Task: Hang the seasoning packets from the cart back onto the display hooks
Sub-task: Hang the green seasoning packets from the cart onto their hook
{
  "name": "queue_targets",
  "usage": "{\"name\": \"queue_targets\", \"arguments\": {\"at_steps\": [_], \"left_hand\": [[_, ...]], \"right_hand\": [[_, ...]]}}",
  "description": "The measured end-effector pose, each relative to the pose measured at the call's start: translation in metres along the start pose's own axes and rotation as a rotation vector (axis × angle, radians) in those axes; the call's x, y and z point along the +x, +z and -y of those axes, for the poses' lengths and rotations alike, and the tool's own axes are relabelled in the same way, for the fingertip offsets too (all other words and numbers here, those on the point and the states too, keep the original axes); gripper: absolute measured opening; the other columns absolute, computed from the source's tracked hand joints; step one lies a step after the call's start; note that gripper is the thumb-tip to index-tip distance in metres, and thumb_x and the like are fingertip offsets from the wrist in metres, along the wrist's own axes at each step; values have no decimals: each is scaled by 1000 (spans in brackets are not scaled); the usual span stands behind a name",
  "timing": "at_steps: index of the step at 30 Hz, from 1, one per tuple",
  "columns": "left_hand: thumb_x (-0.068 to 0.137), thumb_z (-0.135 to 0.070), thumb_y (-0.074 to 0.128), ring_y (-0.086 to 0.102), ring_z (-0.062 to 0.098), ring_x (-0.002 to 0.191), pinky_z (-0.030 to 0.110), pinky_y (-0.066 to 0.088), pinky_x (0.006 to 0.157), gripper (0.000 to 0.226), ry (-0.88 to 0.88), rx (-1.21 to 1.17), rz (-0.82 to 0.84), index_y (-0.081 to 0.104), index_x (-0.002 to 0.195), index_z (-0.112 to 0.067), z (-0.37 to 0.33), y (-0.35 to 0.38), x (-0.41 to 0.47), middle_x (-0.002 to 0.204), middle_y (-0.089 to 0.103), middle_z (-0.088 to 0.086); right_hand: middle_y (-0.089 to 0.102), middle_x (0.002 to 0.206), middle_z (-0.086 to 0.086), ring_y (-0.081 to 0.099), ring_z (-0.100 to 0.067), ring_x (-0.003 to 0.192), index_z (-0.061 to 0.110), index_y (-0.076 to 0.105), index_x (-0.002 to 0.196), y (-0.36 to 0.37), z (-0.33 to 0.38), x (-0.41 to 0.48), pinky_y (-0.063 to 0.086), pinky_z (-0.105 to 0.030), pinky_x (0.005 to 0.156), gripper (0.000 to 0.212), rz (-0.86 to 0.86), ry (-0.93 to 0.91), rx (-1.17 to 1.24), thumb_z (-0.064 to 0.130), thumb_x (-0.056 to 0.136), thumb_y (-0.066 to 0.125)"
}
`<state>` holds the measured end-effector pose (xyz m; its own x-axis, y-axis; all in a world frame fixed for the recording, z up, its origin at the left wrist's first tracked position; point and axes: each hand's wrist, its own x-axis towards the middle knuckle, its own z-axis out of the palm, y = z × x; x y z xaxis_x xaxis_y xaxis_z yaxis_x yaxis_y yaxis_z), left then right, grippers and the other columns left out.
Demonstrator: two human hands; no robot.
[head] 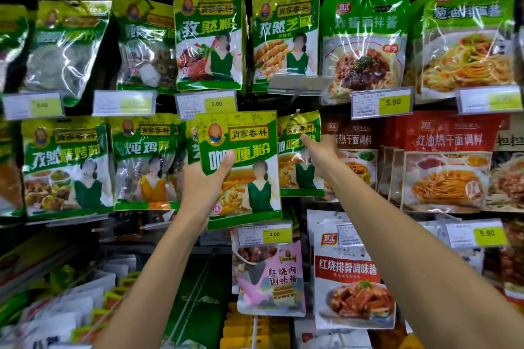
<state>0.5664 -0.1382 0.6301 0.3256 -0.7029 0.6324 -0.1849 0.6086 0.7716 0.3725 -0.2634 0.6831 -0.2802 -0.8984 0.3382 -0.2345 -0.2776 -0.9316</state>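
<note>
Your right forearm (425, 252) is nearest the lens, coming in from 5 o'clock; your left forearm (150, 278) comes in from 7 o'clock. Your left hand (202, 181) has the curry powder packet (249, 167) dead centre: the thumb lies across the front near its left edge and the fingers are tucked behind, clamped on it. The packet is upright and held in front of the display, not on any hook yet. Your right hand (320, 150) reaches to the matching hung packet (300, 167) at 3 o'clock of the held one. One fingertip touches its upper print, just below the hook (296, 114) at that packet's 12 o'clock. The other fingers are hidden behind the hand, so I cannot tell if they are apart or together; nothing is seen in them. Progress: the rows at 9, 12 and 3 o'clock look stocked, and this packet is mid-step, lifted but not threaded. What's left is likely to steer its top hole to the hook at 1 o'clock and slide it on behind the tag. The cart is out of view, so the number of remaining packets is unknown.
</note>
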Motion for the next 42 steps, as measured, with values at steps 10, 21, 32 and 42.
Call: {"name": "queue_targets", "arguments": {"at_steps": [10,21,32,42], "left_hand": [[70,-58,66,52,22,79,43,45,81,49,-74,-97,91,57,90,-14,2,15,-14,86,56,12],[97,-31,50,58,12,65,12,39,56,27,539,549,-317,63,88,-10,-22,17,12,73,60,-1],[99,-25,44,37,30,122,44,29,108,40,1019,1138,-407,47,132,-2,-10,-2,87,132,51,21],[99,-23,42,44,32,117,44,36,104,37,1060,1024,-447,52,125,0,-7,2,92,124,55,22]], "right_hand": [[63,102,5,59,-8,96,13,59,113,-30,-12,-89,46,-20,83,30,32,-394,195,36,94,54],[68,94,-26,64,-38,89,3,69,95,-43,-11,-102,51,-47,88,25,141,-254,296,25,94,56],[55,60,-14,45,-23,47,2,55,67,-34,8,-71,42,-42,67,34,74,-188,393,21,96,56],[46,90,-47,54,-41,78,-18,55,90,-34,-1,-56,45,-56,97,39,15,-114,412,20,92,62]]}}
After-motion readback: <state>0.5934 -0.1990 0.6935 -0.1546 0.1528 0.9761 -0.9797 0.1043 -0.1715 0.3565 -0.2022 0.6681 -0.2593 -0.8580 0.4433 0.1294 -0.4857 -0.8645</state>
